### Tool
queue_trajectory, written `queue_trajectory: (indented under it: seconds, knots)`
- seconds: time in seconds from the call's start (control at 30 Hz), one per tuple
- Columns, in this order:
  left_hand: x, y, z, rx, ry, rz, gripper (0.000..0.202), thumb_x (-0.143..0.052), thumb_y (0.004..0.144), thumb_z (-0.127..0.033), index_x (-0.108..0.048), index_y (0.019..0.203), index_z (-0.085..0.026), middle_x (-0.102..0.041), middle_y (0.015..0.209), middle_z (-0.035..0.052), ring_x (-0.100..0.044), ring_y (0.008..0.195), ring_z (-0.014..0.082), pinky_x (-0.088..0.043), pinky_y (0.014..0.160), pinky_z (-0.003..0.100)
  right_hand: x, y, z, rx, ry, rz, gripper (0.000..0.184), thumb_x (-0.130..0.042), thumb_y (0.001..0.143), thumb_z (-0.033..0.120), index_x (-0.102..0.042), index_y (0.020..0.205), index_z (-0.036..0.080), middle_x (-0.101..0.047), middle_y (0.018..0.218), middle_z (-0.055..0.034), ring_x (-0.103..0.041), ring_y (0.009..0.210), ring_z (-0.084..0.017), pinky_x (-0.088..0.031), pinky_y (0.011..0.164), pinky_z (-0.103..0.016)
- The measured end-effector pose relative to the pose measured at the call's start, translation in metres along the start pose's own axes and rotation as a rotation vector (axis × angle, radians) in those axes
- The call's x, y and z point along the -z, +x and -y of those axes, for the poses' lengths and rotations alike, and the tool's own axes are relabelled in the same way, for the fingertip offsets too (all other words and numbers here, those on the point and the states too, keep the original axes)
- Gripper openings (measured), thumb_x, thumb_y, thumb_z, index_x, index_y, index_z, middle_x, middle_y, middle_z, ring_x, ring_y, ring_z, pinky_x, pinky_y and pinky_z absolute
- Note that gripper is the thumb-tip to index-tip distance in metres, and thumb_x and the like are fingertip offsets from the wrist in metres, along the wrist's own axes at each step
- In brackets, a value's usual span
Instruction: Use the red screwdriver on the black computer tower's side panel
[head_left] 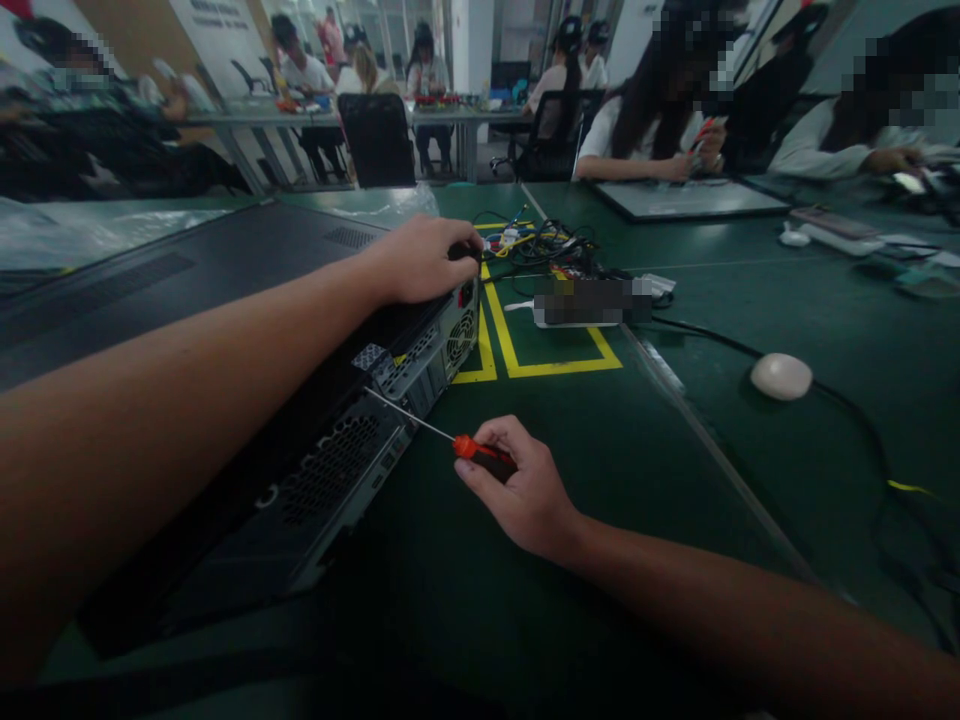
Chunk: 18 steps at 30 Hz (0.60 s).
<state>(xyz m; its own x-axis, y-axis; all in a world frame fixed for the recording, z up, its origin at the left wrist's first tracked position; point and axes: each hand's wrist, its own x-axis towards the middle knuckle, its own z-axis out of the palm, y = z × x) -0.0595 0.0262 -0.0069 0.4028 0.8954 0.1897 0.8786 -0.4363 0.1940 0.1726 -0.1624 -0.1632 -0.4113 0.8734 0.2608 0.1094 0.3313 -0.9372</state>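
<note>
A black computer case [247,235] lies on its side on the green table, its rear panel turned toward the right. My left hand [424,258] rests on the top edge near the far rear corner, fingers curled over something dark that I cannot make out fully. In my right hand [529,485] is a screwdriver [486,458] with a red and black handle, the fingers wrapped round it. Its thin shaft points left, and the tip meets the rear panel [352,460] near a metal bracket [373,362]. Whether a screw sits under the tip is too small to tell.
Beyond the case lies a tangle of cables [551,245] near yellow tape marks [566,368]. A white mouse [781,377] and a black cord are on the right. Clear plastic wrap [112,228] lies behind the case. Other people sit across the table and farther back.
</note>
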Motion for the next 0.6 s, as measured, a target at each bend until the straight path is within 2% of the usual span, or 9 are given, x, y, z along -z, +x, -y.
queue_trajectory:
  seconds: [0.27,0.6]
  knots:
    - [-0.0015,0.0007,0.0035,-0.021,-0.013,-0.013,0.071,-0.068,0.095,-0.042,-0.088,0.161,-0.026,-0.093,0.152,0.0116,-0.079,0.148,0.0414,-0.059,0.133,0.056,0.0024,0.0001,0.0034,-0.04,-0.01,0.025,0.018,-0.084,0.108,0.033,-0.067,0.11,0.028,-0.072,0.095,0.0013,-0.066,0.081,-0.02,-0.055,0.079,-0.035]
    - [-0.0006,0.0,0.0013,-0.011,-0.01,-0.006,0.068,-0.066,0.098,-0.043,-0.088,0.16,-0.026,-0.092,0.153,0.013,-0.079,0.148,0.0407,-0.058,0.134,0.055,0.0,-0.0015,-0.0011,-0.039,0.01,0.017,0.018,-0.084,0.109,0.035,-0.067,0.11,0.028,-0.071,0.095,0.0011,-0.068,0.082,-0.02,-0.053,0.079,-0.035]
